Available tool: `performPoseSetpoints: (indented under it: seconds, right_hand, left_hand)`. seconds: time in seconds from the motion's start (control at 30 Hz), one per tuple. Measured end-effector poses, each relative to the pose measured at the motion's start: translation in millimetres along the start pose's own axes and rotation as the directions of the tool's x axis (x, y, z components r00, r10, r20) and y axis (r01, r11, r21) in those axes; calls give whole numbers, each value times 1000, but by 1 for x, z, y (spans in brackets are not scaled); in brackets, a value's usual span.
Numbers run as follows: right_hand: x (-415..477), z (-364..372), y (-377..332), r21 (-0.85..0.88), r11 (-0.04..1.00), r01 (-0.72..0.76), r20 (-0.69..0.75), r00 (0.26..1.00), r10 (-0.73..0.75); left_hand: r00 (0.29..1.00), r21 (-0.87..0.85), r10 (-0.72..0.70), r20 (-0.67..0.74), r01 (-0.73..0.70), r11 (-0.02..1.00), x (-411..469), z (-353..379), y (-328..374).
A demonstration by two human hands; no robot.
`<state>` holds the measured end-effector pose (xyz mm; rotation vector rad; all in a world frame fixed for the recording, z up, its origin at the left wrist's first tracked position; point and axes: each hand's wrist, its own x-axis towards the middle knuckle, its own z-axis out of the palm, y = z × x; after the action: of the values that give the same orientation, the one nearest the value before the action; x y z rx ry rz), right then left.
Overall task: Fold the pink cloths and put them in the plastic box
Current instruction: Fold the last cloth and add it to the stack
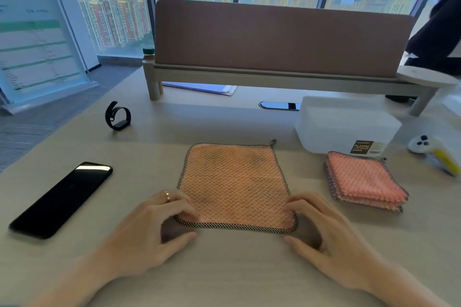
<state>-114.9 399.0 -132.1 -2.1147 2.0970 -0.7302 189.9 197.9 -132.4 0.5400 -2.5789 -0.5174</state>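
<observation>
Pink cloth [234, 187] with a dark checked hem lies spread flat in the middle of the pale wooden table [237, 269], directly in front of us, and a small hanging loop sticks out at its far right corner. Our left hand [149, 229] is at the near left corner of this cloth: the bent fingers rest on top of the corner, and the thumb lies on the table just below the hem. Our right hand [331, 234] mirrors it at the near right corner, fingers bent over the corner and thumb low beside the hem. Both hands are a little blurred, so we cannot tell whether they really pinch the fabric or only touch it. A gold ring [167, 196] sits on one finger of the left hand. To the right of the spread cloth, apart from it, a stack of folded pink cloths [364, 179] lies on the table. Just behind this stack stands the white plastic box [344, 124], with a dark label on its front wall; what is inside it we cannot see. Further right lies a small white and yellow device [434, 152]. On the left side a black phone [62, 199] lies face up, and behind it a black wristwatch [117, 116] stands on its strap. At the back of the table a brown divider panel [274, 35] rises on a pale shelf, with city towers behind the window.
</observation>
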Motion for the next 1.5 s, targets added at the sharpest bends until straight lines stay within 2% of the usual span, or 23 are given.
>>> performPoseSetpoints:
  seconds: [0.1, 0.33, 0.5, 0.67, 0.87, 1.0, 1.13, 1.27, 1.4, 1.5]
  right_hand:
    - [-4, -6, 7, -8, 1000, -5, 46, 999, 5]
    - [-2, -1, -3, -74, 996, 52, -51, 997, -56]
    - [-20, -3, -13, -24, 1000, 7, -72, 997, -9]
    - [-38, -4, -22, 166, 977, -134, -99, 983, 152]
    - [-53, -4, -31, 371, 894, -250, -99, 947, 306]
    - [-50, -16, -35, 386, 887, -254, -98, 944, 314]
    - [-5, -35, -33, 459, 870, -182, -170, 943, 287]
    - [54, -34, -4, 398, 888, -230, -190, 926, 325]
    - [88, -13, 25, 203, 917, -343, -152, 914, 376]
    - [93, -2, 34, 105, 919, -379, -114, 914, 390]
  left_hand:
    - [997, -33, -39, 61, 41, 999, -8, -10, -6]
    - [995, 121, 39, 90, -50, 991, -6, -14, -5]
    - [990, 69, 9, 143, -19, 997, -16, -12, 6]
    - [997, 13, -76, 32, 76, 997, -32, -8, 25]
    - [995, -93, -98, -20, 95, 991, -43, -8, 49]
    - [982, -134, -174, -80, 162, 978, -36, -23, 60]
    - [952, -244, -256, -170, 211, 947, 1, -37, 50]
    - [909, -262, -376, -181, 324, 909, 50, -33, 16]
    - [883, -133, -448, -140, 432, 892, 77, -7, -13]
    - [881, -47, -455, -128, 453, 890, 81, 5, -20]
